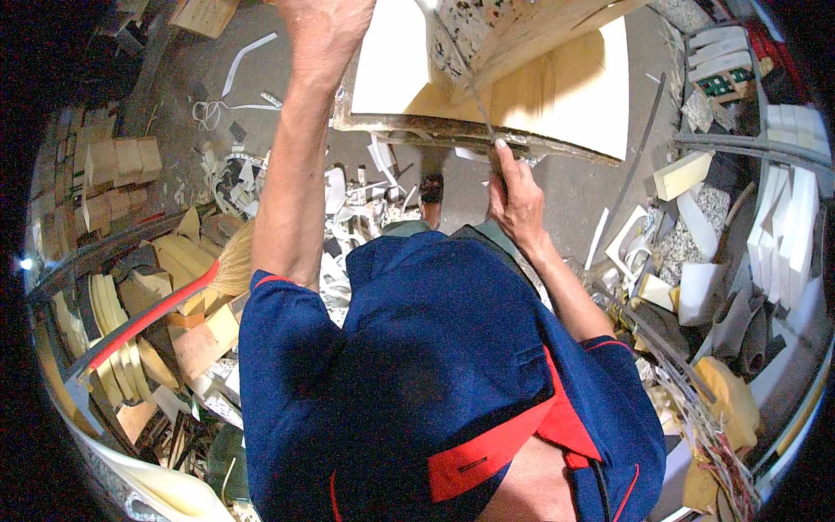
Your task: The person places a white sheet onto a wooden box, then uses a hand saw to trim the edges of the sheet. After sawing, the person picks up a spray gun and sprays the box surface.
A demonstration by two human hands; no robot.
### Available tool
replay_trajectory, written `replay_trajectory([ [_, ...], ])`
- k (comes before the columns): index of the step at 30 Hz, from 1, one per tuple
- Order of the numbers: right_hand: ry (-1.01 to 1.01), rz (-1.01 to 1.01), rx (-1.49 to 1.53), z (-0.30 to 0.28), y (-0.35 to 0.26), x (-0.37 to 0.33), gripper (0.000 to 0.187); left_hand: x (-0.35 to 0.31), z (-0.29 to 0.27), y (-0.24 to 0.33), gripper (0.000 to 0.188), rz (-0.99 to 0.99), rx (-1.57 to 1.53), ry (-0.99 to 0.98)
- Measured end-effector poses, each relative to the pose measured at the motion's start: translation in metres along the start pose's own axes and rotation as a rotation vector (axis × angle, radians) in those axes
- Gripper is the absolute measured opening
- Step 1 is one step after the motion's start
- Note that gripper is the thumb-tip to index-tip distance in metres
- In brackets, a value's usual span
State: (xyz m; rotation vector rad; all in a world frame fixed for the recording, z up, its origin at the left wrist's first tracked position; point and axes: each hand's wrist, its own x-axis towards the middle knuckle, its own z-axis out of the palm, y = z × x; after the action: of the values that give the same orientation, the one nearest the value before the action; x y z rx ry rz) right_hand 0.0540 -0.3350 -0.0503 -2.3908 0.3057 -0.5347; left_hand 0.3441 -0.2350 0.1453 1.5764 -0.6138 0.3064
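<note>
My left hand (322, 30) reaches up past the left end of a pale yellow board (574, 83) with a dark, rough near edge. Its fingers are cut off by the upper edge of the picture, so what they touch is hidden. At the board's near edge, my right hand (519, 202) is closed, its index finger stretched along the end of a thin dark strip (481, 109). That strip runs up and left across the board, beside a speckled foam piece (445, 56) and a tilted pale panel (531, 39).
White and grey scraps (348, 196) litter the floor around my feet. On the left lie a red-handled broom (156, 322), wood-coloured blocks (122, 161) and curved yellowish pieces (117, 339). White foam pieces (783, 226), dark rolled sheets (739, 335) and a wire bundle (704, 435) crowd the right.
</note>
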Motion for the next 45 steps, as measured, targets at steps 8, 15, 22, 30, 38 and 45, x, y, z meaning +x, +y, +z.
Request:
replay_trajectory([
  [8,0.002,0.003,-0.041,0.016,-0.013,0.029,0.072,0.002,-0.005,-0.006,0.011,0.005,-0.01,-0.012],
  [15,-0.045,0.041,-0.018,0.01,0.001,0.002,0.07,0.002,-0.01,-0.004,0.011,0.002,-0.042,0.003],
  [22,-0.017,0.028,-0.108,0.027,0.001,0.009,0.069,0.003,-0.015,-0.006,0.012,-0.022,-0.017,-0.009],
  [30,-0.052,0.029,-0.088,0.021,0.002,0.008,0.071,0.0,-0.017,-0.001,0.012,-0.011,-0.021,0.02],
  [38,-0.134,0.105,-0.102,0.016,0.02,-0.045,0.072,0.002,-0.029,-0.007,0.012,-0.027,-0.029,0.028],
  [45,-0.087,0.047,-0.111,0.021,0.007,0.0,0.071,0.002,-0.033,-0.012,0.012,-0.064,-0.05,0.037],
])
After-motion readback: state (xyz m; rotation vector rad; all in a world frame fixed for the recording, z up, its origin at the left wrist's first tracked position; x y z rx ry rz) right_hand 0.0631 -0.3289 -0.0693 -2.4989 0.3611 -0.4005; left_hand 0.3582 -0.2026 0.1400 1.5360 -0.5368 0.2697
